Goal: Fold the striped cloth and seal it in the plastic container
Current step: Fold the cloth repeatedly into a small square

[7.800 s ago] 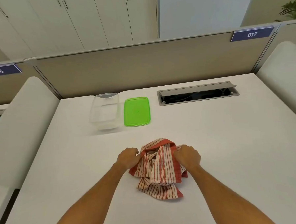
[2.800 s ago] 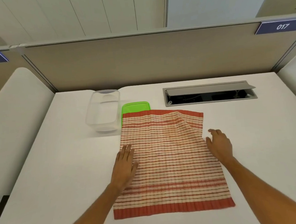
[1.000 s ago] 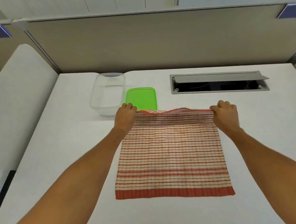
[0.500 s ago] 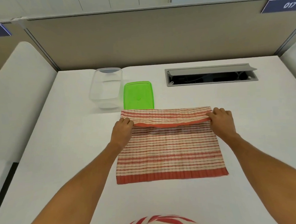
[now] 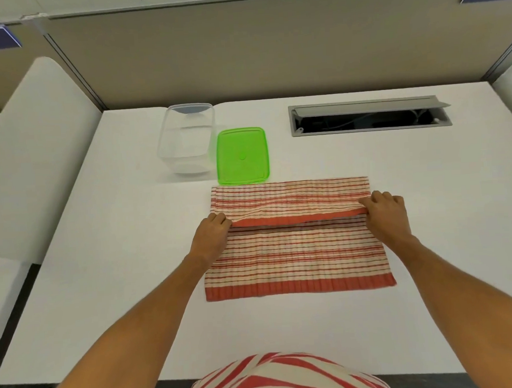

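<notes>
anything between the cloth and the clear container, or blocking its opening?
Nothing visible. The plastic container stands open and empty; the green lid lies beside it, just beyond the striped cloth.

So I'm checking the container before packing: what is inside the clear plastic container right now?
Nothing visible: the clear plastic container looks empty, and its green lid lies beside it on the desk. The striped cloth is outside it, covering only desk.

The cloth lies on the desk, its far edge folded toward the person. The left hand pinches that edge's left corner, the right hand its right. Just behind lies the lid; the container stands left of it, the cable hatch right
</notes>
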